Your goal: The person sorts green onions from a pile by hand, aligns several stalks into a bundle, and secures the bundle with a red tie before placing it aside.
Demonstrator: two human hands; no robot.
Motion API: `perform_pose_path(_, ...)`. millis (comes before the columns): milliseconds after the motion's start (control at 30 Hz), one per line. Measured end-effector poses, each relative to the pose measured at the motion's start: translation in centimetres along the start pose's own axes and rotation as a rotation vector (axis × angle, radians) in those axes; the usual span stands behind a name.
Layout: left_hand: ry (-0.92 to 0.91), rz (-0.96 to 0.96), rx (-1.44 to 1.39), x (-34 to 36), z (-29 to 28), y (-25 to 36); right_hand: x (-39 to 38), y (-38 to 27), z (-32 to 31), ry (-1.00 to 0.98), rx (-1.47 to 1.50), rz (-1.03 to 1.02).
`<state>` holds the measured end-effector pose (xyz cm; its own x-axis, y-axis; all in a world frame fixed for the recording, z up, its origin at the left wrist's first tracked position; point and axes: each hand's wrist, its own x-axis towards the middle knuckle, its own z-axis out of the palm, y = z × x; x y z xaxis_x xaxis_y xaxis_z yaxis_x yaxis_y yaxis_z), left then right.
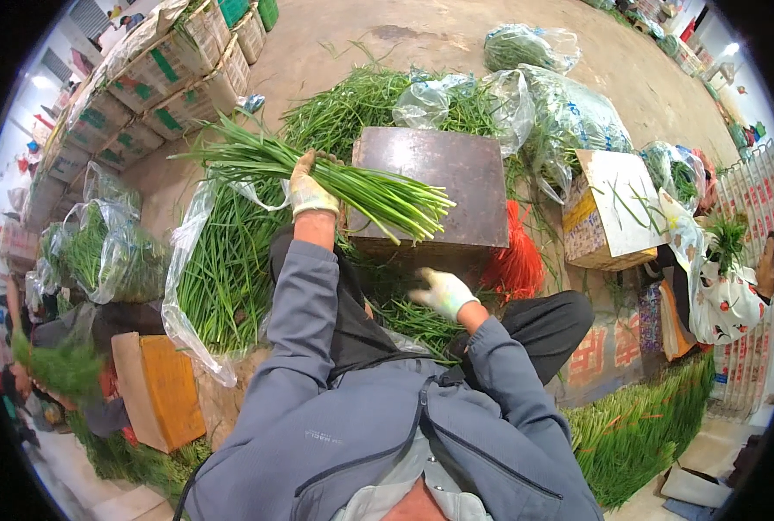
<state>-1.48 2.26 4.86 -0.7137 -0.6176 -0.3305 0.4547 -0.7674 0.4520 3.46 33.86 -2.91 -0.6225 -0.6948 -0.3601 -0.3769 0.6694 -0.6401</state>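
Observation:
My left hand [311,193], in a pale work glove, is closed around a thick bunch of garlic chives [378,195]. The bunch lies slantwise, its pale cut ends over the left part of a dark metal-topped box [439,178] and its green tips toward the far left. My right hand [443,293], gloved too, hangs in front of that box, a little blurred; its fingers look apart and nothing shows in them. Below it, loose chives [422,326] lie between my legs. An open plastic bag of chives [231,269] stands beside my left arm.
A heap of chives [344,108] lies behind the box, and red ties [517,256] hang at its right side. Bagged greens [569,108] and a white-topped box [621,204] stand right. Bundled chives [643,430] line the lower right. Stacked cartons [165,78] rise far left. Other people sit on both sides.

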Motion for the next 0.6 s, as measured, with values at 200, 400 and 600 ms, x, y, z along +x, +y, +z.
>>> perform_pose_path(200, -0.067, -0.051, 0.016, -0.5, 0.6, -1.5, 1.5, -7.8, -3.4, -0.004, 1.032, 0.097)
perform_pose_path(400, -0.059, -0.114, -0.044, -1.9, 1.3, -2.0, 0.9, -3.8, -2.3, 0.238, 0.975, 0.075)
perform_pose_path(600, 0.077, -0.075, 0.03, -0.2, 0.3, -1.9, -0.1, -3.1, -2.4, 0.255, 0.741, 0.197)
